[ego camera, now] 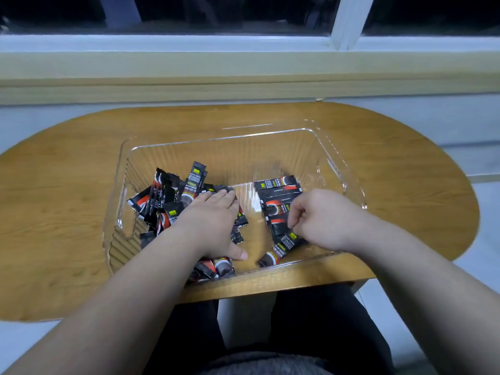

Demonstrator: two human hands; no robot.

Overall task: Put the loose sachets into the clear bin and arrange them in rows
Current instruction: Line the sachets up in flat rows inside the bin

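Note:
A clear ribbed plastic bin [335, 163] sits on the wooden table. Inside at the left lies a jumbled heap of black and red sachets [162, 196]. My left hand [213, 223] rests flat on that heap, palm down, fingers together and thumb spread. At the right of the bin, several sachets lie side by side in a row [278, 196]. My right hand [316, 217] is over the near end of this row, fingers curled and pinching a sachet [284, 246] that lies slanted by the near wall.
The oval wooden table [67, 185] stands against a wall under a window sill [243, 71]. The bin's near wall reaches the table's front edge. Bare wood lies left and right of the bin. My legs are under the table.

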